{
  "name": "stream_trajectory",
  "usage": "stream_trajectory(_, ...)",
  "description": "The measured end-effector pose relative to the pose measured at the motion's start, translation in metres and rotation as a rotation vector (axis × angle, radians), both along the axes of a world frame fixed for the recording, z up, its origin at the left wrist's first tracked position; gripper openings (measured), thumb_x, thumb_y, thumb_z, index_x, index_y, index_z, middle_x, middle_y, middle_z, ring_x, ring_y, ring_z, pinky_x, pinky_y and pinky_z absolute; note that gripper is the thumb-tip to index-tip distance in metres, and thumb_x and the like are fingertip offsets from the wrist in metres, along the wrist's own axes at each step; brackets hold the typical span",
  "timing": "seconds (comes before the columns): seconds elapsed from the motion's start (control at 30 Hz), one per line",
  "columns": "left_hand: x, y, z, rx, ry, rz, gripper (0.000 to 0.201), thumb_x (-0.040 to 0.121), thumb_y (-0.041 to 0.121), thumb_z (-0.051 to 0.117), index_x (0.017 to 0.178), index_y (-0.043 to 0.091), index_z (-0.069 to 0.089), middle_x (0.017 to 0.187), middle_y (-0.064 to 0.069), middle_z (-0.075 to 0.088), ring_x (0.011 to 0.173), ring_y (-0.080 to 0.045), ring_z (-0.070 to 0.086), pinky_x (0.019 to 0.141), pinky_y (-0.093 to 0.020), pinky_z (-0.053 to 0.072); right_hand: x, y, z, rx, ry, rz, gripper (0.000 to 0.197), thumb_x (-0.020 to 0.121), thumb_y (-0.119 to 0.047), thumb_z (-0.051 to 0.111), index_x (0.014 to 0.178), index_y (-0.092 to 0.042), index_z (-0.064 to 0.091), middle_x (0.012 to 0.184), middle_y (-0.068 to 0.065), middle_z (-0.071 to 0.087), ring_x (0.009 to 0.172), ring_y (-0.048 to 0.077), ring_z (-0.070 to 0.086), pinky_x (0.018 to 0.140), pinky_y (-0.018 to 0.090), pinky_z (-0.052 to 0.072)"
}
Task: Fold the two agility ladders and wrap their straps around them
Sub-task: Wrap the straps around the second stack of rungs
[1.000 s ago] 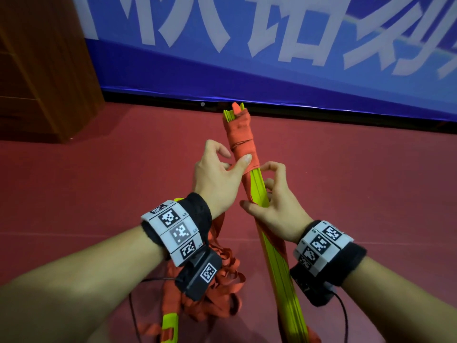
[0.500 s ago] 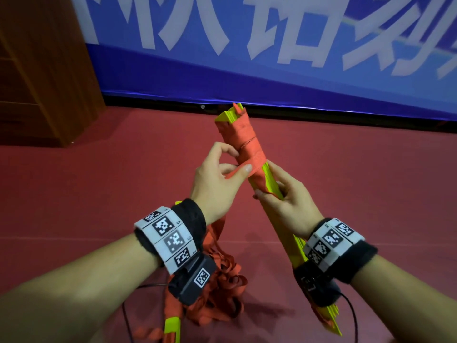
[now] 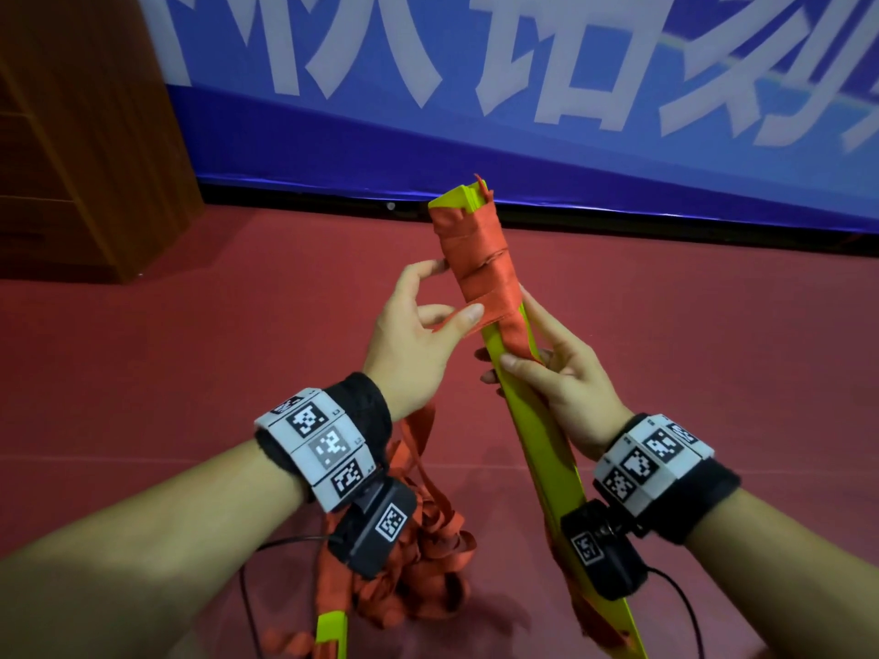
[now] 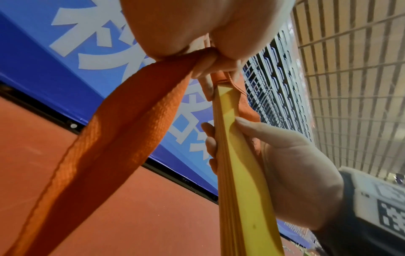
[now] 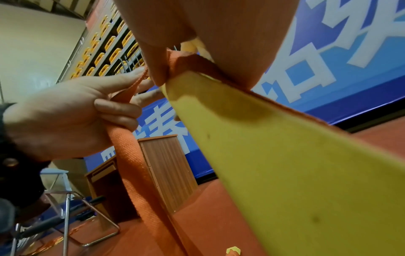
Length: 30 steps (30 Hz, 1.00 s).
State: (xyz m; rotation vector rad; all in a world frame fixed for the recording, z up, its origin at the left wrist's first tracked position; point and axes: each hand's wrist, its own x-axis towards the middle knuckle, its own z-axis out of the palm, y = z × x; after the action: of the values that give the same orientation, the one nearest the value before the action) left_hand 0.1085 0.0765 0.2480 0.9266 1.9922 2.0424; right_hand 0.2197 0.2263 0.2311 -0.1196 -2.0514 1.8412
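Note:
A folded stack of yellow-green ladder rungs stands tilted in the head view, its top end wound with orange strap. My right hand grips the stack just below the wraps, thumb on the front face. My left hand pinches the loose strap between thumb and fingers beside the stack. In the left wrist view the strap runs down from my fingers, and the rungs sit in my right hand. A second ladder lies as a heap of orange strap on the floor under my left wrist.
The floor is dark red. A blue banner with white characters runs along the far wall. A wooden cabinet stands at the far left. The right wrist view shows a metal-framed chair on the floor.
The rung stack has tilted, its top leaning left and then back upright. My left hand has drawn the strap lower around the stack, and my right hand has shifted its grip.

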Motion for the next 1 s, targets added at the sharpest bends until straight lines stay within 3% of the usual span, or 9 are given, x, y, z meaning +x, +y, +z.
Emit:
stream_trajectory(0.2,0.000,0.000,-0.001,-0.001,-0.045,-0.085,0.050,0.101,0.018,0.061,0.146,0.016,0.041,0.052,0.010,0.060,0.036,0.000,0.043,0.043,-0.015,0.034,0.004,-0.003,0.004,-0.059,-0.026,0.064,0.074,0.092,0.001,0.063,0.154,-0.029,0.037,0.108,0.021,0.074,0.087,0.030,0.075,0.074,0.034,0.060)
stream_trajectory(0.3,0.007,-0.002,0.003,0.022,-0.031,-0.079,0.043,0.100,0.013,0.062,0.140,0.010,0.047,0.056,-0.001,0.065,0.035,0.002,0.046,0.042,-0.011,0.035,0.004,-0.006,0.006,-0.035,-0.046,0.051,0.077,0.082,-0.006,0.077,0.148,-0.030,0.044,0.099,0.023,0.074,0.080,0.032,0.074,0.073,0.041,0.060)
stream_trajectory(0.4,0.012,0.004,0.001,0.036,-0.003,-0.019,0.042,0.097,0.021,0.069,0.136,0.018,0.055,0.066,-0.021,0.070,0.050,-0.016,0.058,0.053,-0.028,0.048,0.000,-0.013,0.001,0.076,-0.070,-0.010,0.081,0.075,-0.006,0.087,0.140,-0.031,0.045,0.087,0.016,0.071,0.074,0.028,0.071,0.070,0.044,0.061)
stream_trajectory(0.47,0.014,0.009,-0.001,0.047,-0.023,0.026,0.041,0.093,0.027,0.072,0.132,0.024,0.058,0.072,-0.021,0.073,0.062,-0.032,0.067,0.065,-0.044,0.056,-0.003,-0.015,-0.005,0.151,-0.091,-0.055,0.086,0.074,-0.008,0.090,0.140,-0.032,0.040,0.088,0.013,0.068,0.074,0.029,0.071,0.069,0.046,0.061)
stream_trajectory(0.53,0.016,0.011,0.000,0.054,-0.023,0.053,0.040,0.090,0.032,0.072,0.128,0.029,0.059,0.074,-0.014,0.076,0.075,-0.041,0.072,0.072,-0.051,0.058,-0.005,-0.016,-0.009,0.229,-0.110,-0.122,0.089,0.074,-0.012,0.090,0.139,-0.034,0.034,0.091,0.014,0.068,0.074,0.036,0.071,0.069,0.052,0.062)
stream_trajectory(0.67,0.014,0.015,-0.005,0.051,-0.033,0.153,0.032,0.090,0.024,0.076,0.118,0.030,0.061,0.070,-0.002,0.076,0.067,-0.016,0.073,0.071,-0.038,0.058,-0.006,-0.018,-0.011,0.366,-0.140,-0.235,0.083,0.073,-0.015,0.086,0.127,-0.040,0.028,0.088,0.011,0.069,0.068,0.029,0.070,0.068,0.054,0.059)
stream_trajectory(0.8,0.008,0.012,-0.009,0.005,-0.047,0.266,0.035,0.085,0.031,0.080,0.113,0.026,0.060,0.044,0.013,0.056,0.043,0.001,0.048,0.059,-0.027,0.038,0.000,-0.020,-0.008,0.536,-0.181,-0.399,0.083,0.069,-0.033,0.091,0.128,-0.037,0.032,0.082,-0.006,0.061,0.068,0.006,0.059,0.064,0.031,0.047)
stream_trajectory(0.9,0.009,0.009,-0.006,-0.005,-0.079,0.261,0.037,0.085,0.030,0.081,0.114,0.024,0.058,0.044,0.014,0.056,0.041,0.000,0.047,0.056,-0.027,0.036,0.001,-0.025,-0.005,0.648,-0.162,-0.466,0.066,0.072,-0.038,0.088,0.123,-0.037,0.046,0.086,-0.021,0.059,0.075,0.008,0.060,0.070,0.031,0.049)
stream_trajectory(1.0,0.012,0.005,0.000,0.015,-0.102,0.218,0.036,0.084,0.029,0.081,0.110,0.025,0.057,0.053,0.002,0.059,0.041,-0.012,0.047,0.050,-0.027,0.040,-0.001,-0.024,-0.008,0.657,-0.131,-0.481,0.054,0.075,-0.038,0.086,0.121,-0.040,0.057,0.086,-0.024,0.064,0.080,0.008,0.063,0.077,0.031,0.054)
